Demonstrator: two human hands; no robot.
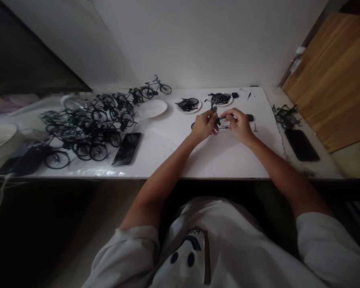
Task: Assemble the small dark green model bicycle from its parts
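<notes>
My left hand (204,125) and my right hand (239,125) meet over the middle of the white table (216,160). Both are closed in a pinch around a small black model part (217,119) held between them; a thin dark piece sticks up from it near my left fingers. Just beyond the hands stand two small white plates with black parts, one (189,105) to the left and one (219,98) to the right. A few tiny dark pieces (255,128) lie on the table beside my right hand.
A heap of several finished black miniature bicycles (87,128) fills the table's left part, with one standing alone (155,88) at the back. An empty white plate (152,108), a dark phone (127,149), another phone (301,145) and a wooden board (333,80) at the right.
</notes>
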